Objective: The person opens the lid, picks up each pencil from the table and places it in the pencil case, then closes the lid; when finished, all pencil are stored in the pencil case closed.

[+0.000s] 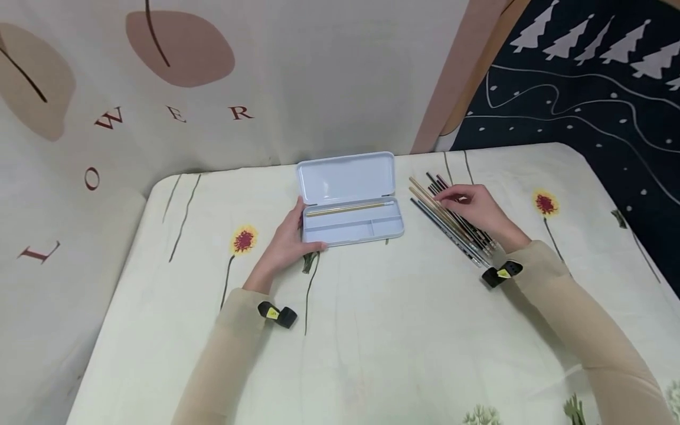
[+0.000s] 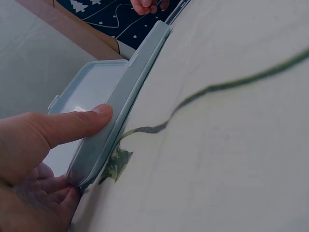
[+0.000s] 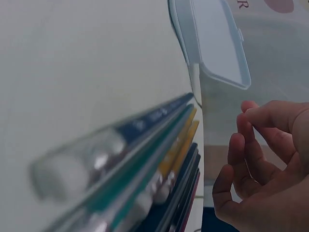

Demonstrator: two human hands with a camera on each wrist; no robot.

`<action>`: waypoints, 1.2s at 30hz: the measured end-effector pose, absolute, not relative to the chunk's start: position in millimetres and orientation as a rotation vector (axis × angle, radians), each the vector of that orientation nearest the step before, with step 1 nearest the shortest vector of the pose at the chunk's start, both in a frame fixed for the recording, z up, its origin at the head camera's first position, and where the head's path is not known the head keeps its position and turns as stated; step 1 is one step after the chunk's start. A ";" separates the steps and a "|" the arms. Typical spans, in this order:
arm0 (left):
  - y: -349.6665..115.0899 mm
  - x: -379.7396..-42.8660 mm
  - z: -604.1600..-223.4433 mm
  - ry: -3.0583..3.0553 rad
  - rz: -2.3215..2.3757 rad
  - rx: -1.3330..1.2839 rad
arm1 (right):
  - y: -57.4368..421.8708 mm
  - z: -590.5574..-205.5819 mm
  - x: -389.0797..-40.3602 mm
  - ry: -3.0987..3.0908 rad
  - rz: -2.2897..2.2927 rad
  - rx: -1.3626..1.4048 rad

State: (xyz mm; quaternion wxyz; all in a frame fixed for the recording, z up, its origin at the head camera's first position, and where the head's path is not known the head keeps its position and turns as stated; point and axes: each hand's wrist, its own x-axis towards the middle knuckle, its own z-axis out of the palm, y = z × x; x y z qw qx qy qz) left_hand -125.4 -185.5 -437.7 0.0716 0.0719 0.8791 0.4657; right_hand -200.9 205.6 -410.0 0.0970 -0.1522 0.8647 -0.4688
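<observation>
A pale blue pencil case point(image 1: 340, 236) lies with its lid point(image 1: 347, 177) raised at the back of the table. My left hand point(image 1: 287, 239) grips its left end, the thumb along the front wall and the fingers around the far side. One gold pencil point(image 1: 345, 209) lies in the case's rear compartment. To the right, a loose bundle of pencils point(image 1: 445, 229) in blue, green, gold and dark colours lies slanted on the cloth. Over the bundle is my right hand point(image 1: 480, 206). In the right wrist view its thumb and forefinger point(image 3: 270, 116) come close together, with nothing visible between them.
A white flowered cloth point(image 1: 361, 330) covers the table. Behind it hangs a pale printed curtain point(image 1: 340, 82), with a dark tree-patterned cloth point(image 1: 584, 94) at the right. Each sleeve carries a small black camera, on the left wrist point(image 1: 277, 314) and right wrist point(image 1: 502, 274).
</observation>
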 end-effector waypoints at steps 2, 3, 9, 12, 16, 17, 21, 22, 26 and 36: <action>-185.3 -125.4 -437.1 2.640 1.403 0.220 | 211.0 -409.7 -199.6 2.573 -1.394 -0.413; -185.3 -125.5 -436.9 2.640 1.404 0.220 | 213.6 -409.6 -198.7 2.578 -1.396 -0.399; -184.7 -125.3 -435.6 2.640 1.396 0.209 | 226.8 -408.1 -194.1 2.587 -1.382 -0.303; -184.3 -125.7 -435.5 2.644 1.381 0.203 | 232.1 -408.5 -192.6 2.607 -1.359 -0.265; -184.0 -125.9 -435.7 2.653 1.363 0.193 | 238.6 -409.1 -191.2 2.626 -1.335 -0.218; -183.9 -125.9 -436.0 2.653 1.363 0.193 | 240.2 -409.0 -190.8 2.631 -1.326 -0.203; -183.7 -125.4 -436.4 2.652 1.377 0.200 | 248.1 -410.5 -189.0 2.649 -1.290 -0.178; -183.5 -125.3 -436.4 2.652 1.380 0.205 | 250.4 -411.3 -188.3 2.660 -1.277 -0.179; -183.2 -125.0 -435.5 2.655 1.391 0.220 | 258.4 -415.1 -185.8 2.690 -1.255 -0.195; -184.1 -124.8 -437.5 2.663 1.366 0.207 | 262.9 -422.0 -185.7 2.605 -1.193 -0.116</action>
